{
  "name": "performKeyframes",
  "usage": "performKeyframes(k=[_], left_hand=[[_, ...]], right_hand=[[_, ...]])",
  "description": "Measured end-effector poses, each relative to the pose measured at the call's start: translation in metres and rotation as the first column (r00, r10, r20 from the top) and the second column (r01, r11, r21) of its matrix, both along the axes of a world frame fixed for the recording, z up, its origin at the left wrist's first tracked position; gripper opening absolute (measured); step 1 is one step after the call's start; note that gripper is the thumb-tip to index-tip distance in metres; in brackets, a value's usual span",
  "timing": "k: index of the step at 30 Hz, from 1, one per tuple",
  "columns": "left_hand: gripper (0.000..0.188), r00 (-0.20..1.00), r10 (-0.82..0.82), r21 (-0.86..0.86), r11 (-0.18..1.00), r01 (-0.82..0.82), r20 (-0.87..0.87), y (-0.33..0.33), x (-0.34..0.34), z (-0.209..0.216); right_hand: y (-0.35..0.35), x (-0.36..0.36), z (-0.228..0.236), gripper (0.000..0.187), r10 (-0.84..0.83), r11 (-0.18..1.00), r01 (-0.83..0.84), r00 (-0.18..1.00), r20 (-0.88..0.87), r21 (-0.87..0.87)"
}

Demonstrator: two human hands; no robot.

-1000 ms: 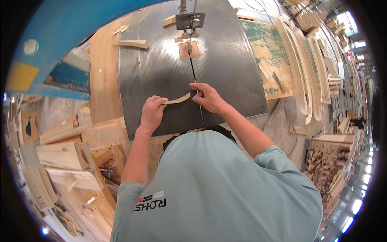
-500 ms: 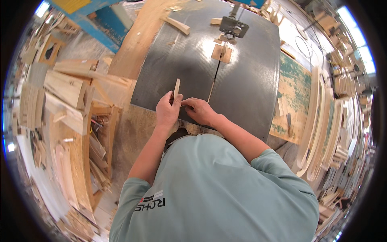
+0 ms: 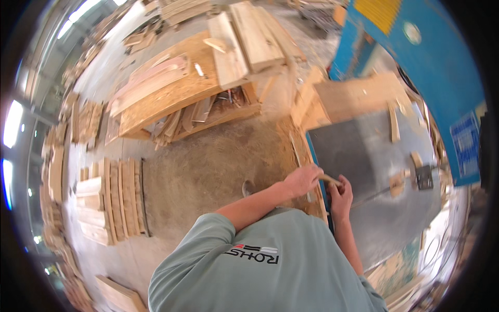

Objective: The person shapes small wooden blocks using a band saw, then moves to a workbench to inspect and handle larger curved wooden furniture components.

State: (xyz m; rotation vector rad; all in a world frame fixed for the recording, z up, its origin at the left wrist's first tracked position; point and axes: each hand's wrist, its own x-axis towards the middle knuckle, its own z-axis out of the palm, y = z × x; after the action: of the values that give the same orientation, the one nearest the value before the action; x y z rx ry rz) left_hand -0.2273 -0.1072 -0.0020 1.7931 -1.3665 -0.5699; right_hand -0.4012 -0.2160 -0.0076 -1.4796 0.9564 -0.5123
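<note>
From my end I have the left hand (image 3: 303, 180) closed around one end of a short wooden strip (image 3: 329, 180), its fingers pressed together, while the right hand (image 3: 340, 196) pinches the other end between thumb and fingers. I see the strip held between the two hands, over the near edge of a dark metal table (image 3: 345, 143); whether it touches the surface I cannot tell. Well apart from my hands, a loose wooden piece (image 3: 393, 122) lies on that table, and a pale square insert (image 3: 396, 184) sits just beside a dark guide plate (image 3: 424, 178). A blue machine frame (image 3: 436, 78) rises at upper right. Over on my left, a workbench (image 3: 200, 52) carries thick boards (image 3: 257, 39), and a board stack (image 3: 125, 197) stands on the floor
</note>
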Motion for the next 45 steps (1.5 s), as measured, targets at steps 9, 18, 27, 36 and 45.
performKeyframes(k=[9, 18, 27, 36, 45], left_hand=[[0.03, 0.956, 0.293, -0.05, 0.955, -0.293, -0.006, 0.124, 0.13, -0.014], [0.033, 0.758, 0.652, 0.024, 0.757, -0.653, 0.032, 0.31, 0.262, 0.005], [0.031, 0.443, 0.897, 0.054, 0.443, -0.895, -0.015, 0.428, 0.324, -0.021], [0.028, 0.108, 0.993, 0.11, 0.113, -0.988, -0.048, 0.516, 0.47, -0.031], [0.03, -0.093, 0.991, 0.005, -0.093, -0.996, -0.092, 0.583, 0.62, -0.028]], right_hand=[[0.07, 0.16, -0.001, 0.027, 0.41, 0.91, -0.414, 0.907, -0.095, -0.029], [0.217, 0.365, -0.006, 0.029, 0.776, 0.62, -0.78, 0.625, -0.086, -0.08], [0.31, 0.522, -0.036, 0.026, 0.97, 0.104, -0.907, 0.183, -0.16, -0.409], [0.403, 0.729, -0.05, 0.021, 0.942, -0.246, -0.875, -0.115, -0.314, -0.418], [0.488, 0.884, -0.021, 0.02, 0.972, -0.148, -0.882, -0.045, -0.231, -0.449]])
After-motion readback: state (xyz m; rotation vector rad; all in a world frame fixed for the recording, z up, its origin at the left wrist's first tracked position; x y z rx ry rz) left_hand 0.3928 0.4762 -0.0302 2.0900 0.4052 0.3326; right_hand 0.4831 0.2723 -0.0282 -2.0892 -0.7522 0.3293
